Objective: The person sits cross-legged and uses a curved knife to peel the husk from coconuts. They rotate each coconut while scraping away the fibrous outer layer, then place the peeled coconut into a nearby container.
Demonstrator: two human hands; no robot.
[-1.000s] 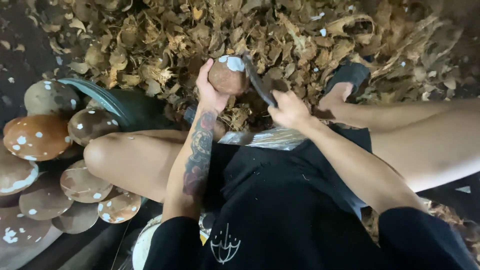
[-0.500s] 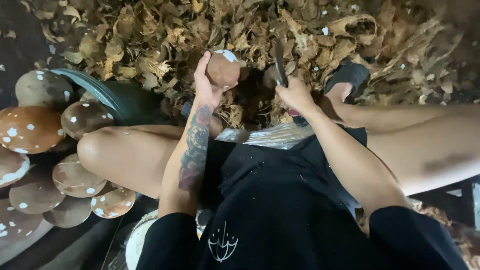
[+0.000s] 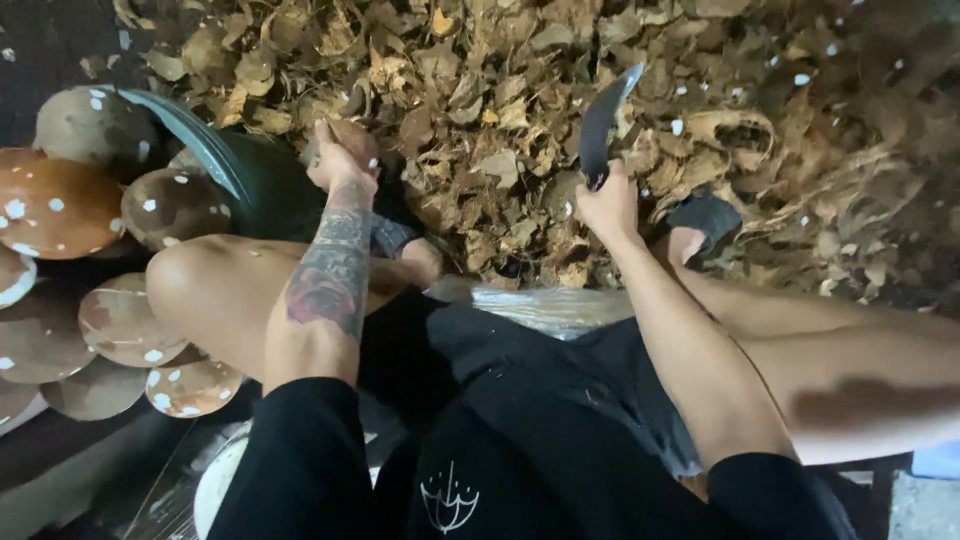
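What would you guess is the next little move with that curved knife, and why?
Probably a downward chop onto the brown coconut. The right hand holds the curved knife raised, blade up, apart from the coconut, which the left hand grips over the pile of husk scraps.

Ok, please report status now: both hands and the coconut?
Left hand gripping brown coconut. Right hand holding curved knife, blade raised, apart from coconut. Husk pile beneath.

Your floor (image 3: pixel 60 40) is dark where it shows bare at the upper left. A thick heap of brown coconut husk scraps (image 3: pixel 480 110) covers most of it ahead of you, and peeled brown coconuts (image 3: pixel 60 205) lie piled to your left.
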